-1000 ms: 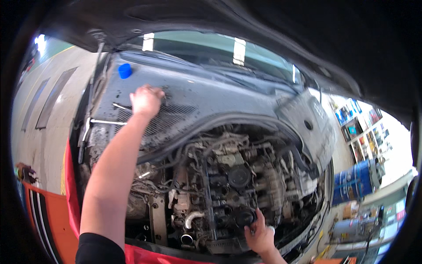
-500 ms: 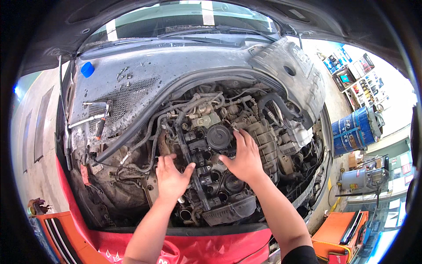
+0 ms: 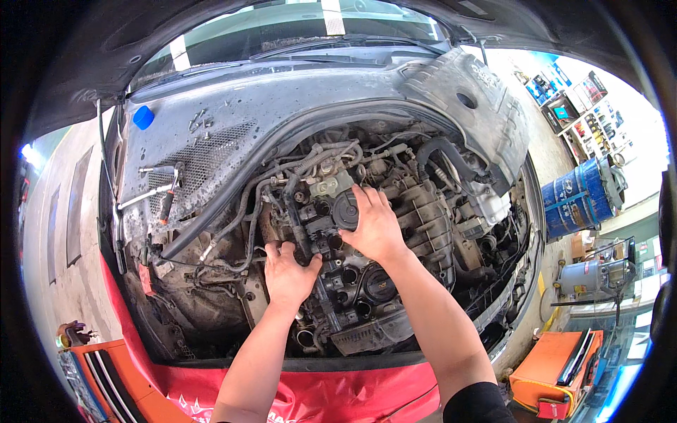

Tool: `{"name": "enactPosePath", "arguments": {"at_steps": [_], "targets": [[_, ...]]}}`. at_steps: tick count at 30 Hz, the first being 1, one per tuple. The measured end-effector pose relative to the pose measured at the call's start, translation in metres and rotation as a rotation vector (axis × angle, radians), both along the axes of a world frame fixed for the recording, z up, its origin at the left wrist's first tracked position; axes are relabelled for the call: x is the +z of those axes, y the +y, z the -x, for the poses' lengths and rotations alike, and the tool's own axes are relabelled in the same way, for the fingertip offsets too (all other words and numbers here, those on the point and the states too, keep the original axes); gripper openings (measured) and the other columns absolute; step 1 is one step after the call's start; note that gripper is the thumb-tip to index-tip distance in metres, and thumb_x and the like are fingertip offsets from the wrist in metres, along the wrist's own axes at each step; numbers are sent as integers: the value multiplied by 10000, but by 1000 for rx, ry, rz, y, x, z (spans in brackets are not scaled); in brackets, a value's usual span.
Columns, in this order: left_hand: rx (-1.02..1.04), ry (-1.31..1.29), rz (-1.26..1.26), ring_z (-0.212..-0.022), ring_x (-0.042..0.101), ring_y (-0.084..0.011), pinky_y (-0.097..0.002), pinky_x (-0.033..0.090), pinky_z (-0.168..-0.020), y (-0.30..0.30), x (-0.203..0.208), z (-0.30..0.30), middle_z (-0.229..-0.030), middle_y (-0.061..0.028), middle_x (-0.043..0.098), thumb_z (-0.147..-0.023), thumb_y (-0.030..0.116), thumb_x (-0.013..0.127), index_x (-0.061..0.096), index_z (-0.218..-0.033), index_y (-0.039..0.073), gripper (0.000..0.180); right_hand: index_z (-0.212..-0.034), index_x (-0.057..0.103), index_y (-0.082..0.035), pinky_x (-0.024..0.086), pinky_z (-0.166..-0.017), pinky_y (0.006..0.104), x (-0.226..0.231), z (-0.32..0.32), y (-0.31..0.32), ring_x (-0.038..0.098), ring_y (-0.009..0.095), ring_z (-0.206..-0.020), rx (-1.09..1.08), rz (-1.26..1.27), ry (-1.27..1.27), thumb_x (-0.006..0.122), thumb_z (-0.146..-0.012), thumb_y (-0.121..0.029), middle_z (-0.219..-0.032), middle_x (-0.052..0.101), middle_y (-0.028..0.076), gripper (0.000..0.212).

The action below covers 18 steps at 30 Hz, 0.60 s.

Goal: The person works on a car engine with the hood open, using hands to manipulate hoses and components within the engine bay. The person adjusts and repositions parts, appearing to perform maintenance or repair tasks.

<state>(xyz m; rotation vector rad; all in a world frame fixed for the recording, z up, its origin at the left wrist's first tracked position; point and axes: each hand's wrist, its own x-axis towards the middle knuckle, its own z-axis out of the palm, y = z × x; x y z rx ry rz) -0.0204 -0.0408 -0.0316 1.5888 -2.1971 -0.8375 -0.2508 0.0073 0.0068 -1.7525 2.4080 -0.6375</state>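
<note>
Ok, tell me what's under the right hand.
Part of a round black cover shows at the left edge of the right hand, which hides the rest. Whatever lies directly beneath the palm is covered and cannot be seen.

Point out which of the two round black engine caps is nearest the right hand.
The upper cap in the picture, partly hidden by the right hand; the lower cap, nearer the red cover, has no hand over it.

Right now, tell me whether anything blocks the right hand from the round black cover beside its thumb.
Nothing visible: the right hand overlaps the right edge of the round black cover; contact is unclear.
</note>
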Motion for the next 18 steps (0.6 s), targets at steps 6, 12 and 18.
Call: {"name": "enactPosePath", "arguments": {"at_steps": [6,12,18], "targets": [[7,103,-107,-1396,630,-469,-511,552,-1158,-7,0,-9,-1511,-252,563,-896,440,964,711,-1333,-89,732,-1677,499,21,505,-1274,504,0,1,3,568,425,-1480,-24,9,-47,1003,-798,-270,-1569,601,215,1055],[-22,171,-194,-1415,627,-419,-463,537,-1202,-17,-8,-20,-1535,-234,528,-882,397,982,703,-1362,-103,748,-1665,518,11,516,-1262,512,-5,-1,9,573,432,-1471,-65,82,-80,1009,-788,-243,-1547,610,208,1037],[-52,199,-232,-1418,617,-396,-443,538,-1196,-25,-17,-27,-1555,-225,516,-880,380,989,697,-1380,-101,753,-1615,586,5,525,-1252,517,1,-3,8,598,442,-1460,-78,109,-95,995,-755,-228,-1550,637,208,980]]}}
